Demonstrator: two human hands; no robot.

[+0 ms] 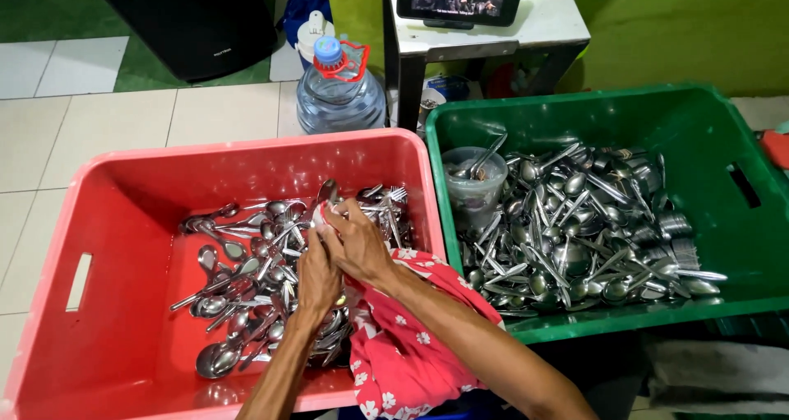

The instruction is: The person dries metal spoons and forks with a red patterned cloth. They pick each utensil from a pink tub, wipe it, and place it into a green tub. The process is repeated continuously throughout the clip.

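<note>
**Wiping a spoon over the red crate**

Head view looks down on both my hands, held together above the red plastic crate [123,223], which sits to the left of a green plastic crate [723,247]. My right hand [359,243] has its fingers clamped around a red floral cloth [394,338] wrapped over the stem of a steel spoon [327,191], whose bowl pokes out toward the far side. My left hand [316,276] sits just beside and slightly nearer, fingers curled shut on the same bundle of cloth; the cloth hides whether they also touch the spoon itself. The rest of the cloth hangs down over the near rim of the red crate.

Below my hands lies a loose pile of spoons and forks [246,288], some wet-looking and overlapping. The green crate holds a much larger heap of cutlery [575,231] and a clear plastic cup [475,177] with a few pieces standing in it at its far left corner. A large water bottle [339,91] stands on the tiled floor beyond the crates.

As I judge it, the risk is the spoon slipping out: metal inside cloth gives a weak hold, and a hard rub could shoot it back into the pile. The trailing cloth could also snag on fork tines and drag pieces over the near rim.
</note>
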